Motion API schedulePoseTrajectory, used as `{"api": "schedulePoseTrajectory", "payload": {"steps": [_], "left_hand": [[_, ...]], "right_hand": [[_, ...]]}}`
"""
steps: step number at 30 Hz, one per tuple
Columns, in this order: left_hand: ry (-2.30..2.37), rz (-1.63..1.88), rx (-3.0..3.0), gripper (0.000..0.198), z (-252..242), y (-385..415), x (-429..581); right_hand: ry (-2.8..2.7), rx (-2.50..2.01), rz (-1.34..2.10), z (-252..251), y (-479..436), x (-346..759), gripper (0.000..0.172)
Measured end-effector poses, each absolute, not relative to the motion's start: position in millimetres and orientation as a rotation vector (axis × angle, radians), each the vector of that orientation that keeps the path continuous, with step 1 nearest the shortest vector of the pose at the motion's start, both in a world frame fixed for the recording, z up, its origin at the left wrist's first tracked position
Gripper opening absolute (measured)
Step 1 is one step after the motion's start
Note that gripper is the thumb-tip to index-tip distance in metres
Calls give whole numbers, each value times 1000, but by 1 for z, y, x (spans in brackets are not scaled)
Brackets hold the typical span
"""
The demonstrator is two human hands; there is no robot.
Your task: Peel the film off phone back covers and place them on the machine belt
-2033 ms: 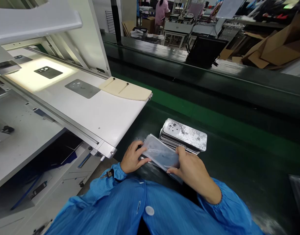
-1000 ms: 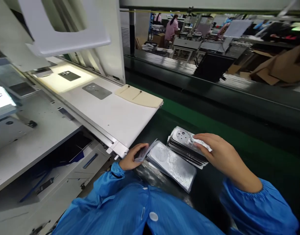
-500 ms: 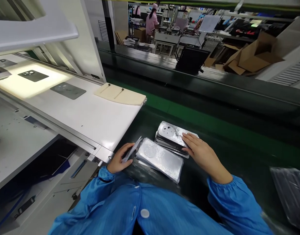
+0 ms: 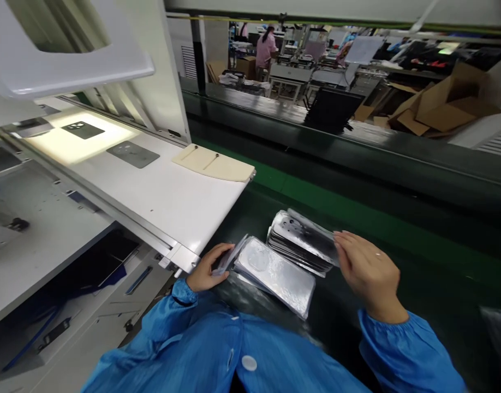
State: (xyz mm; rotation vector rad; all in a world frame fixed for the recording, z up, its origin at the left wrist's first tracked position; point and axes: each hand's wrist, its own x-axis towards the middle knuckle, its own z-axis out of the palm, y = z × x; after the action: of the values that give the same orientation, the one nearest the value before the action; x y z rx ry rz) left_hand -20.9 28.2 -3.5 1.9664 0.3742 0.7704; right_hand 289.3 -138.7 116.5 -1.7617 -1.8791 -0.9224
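Note:
My left hand (image 4: 209,267) is closed around a few thin, clear plastic pieces (image 4: 233,255), tilted up on edge. Beside them lies a pile of shiny phone-shaped plastic covers (image 4: 279,275) with a round camera outline. Just behind it is a stack of phone back panels (image 4: 293,248) with silvery film. The top phone back panel (image 4: 314,232) is tipped up off that stack, and my right hand (image 4: 367,267) pinches its right end. My right thumb is partly hidden by the hand.
To the left, a white conveyor (image 4: 164,202) runs out of a lit machine, carrying dark phone back panels (image 4: 133,154). A cream guide plate (image 4: 218,164) sits at its end. The dark green belt (image 4: 418,251) lies under the stacks. Cardboard boxes (image 4: 451,103) and a person in pink (image 4: 266,49) are beyond.
My right hand has moved from lying on the stack's top to its right end, and the top panel is now tipped up. My left hand keeps its hold. The view has shifted slightly.

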Motion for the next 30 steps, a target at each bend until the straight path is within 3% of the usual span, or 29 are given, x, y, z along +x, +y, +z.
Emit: {"api": "schedulePoseTrajectory", "payload": {"steps": [9, 16, 22, 30], "left_hand": [[326, 793, 1988, 62, -6, 31, -19], [288, 851, 1956, 67, -10, 31, -16], [269, 906, 1957, 59, -4, 32, -18], [280, 831, 1915, 60, 1, 33, -18]], "right_hand": [[-1873, -1533, -713, 157, -82, 239, 15], [-2192, -1069, -895, 179, 9, 173, 31], [-2328, -992, -1122, 169, 65, 141, 28], [-2485, -1040, -898, 150, 67, 134, 32]]}}
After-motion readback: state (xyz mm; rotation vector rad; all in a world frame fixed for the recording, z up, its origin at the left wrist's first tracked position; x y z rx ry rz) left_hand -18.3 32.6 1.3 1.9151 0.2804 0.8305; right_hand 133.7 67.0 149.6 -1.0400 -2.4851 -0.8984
